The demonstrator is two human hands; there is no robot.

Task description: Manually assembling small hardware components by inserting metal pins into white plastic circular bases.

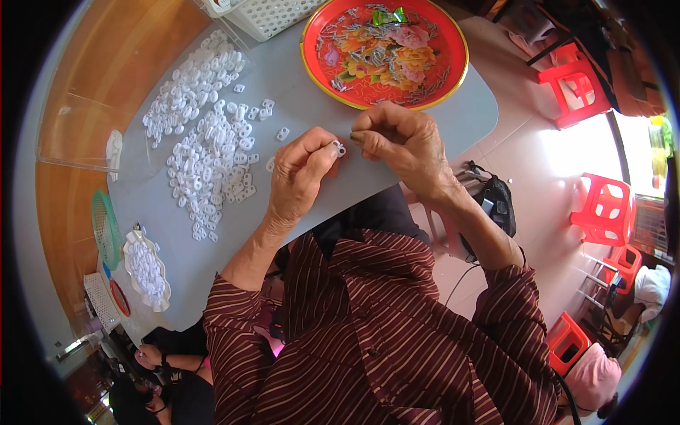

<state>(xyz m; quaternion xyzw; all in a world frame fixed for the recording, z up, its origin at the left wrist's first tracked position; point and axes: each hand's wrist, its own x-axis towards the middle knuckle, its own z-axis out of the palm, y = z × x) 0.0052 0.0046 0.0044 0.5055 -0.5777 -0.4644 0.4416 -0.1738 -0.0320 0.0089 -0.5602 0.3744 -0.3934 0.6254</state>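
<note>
Head view: pinches a small white plastic-looking piece [341,149] between thumb and forefinger of the left hand [300,171], with tips pressed narrow around it and a dark opening showing. Holds the right hand [409,144] just to the right of that piece, with thumb and forefinger bent together, close to meeting; cannot tell of anything tiny gripped there.

Shows, left of the left fingers, a loose heap of white two-holed pieces [205,159], rounded and glossy, strewn over a smooth grey tabletop [287,85]. Just beyond the right fingers, includes a round red tray [457,54], gold-rimmed and flower-printed, with slim silvery bits [343,86] scattered inside and a crinkled, shiny green wrapper [390,16] toward the far side. Farther beyond the left fingers, shows a perforated white basket [278,18]. Well left of those fingers and nearer the body, shows a scalloped white dish [164,300] full of small white parts [146,273], near a round green mesh basket [106,230].
</note>
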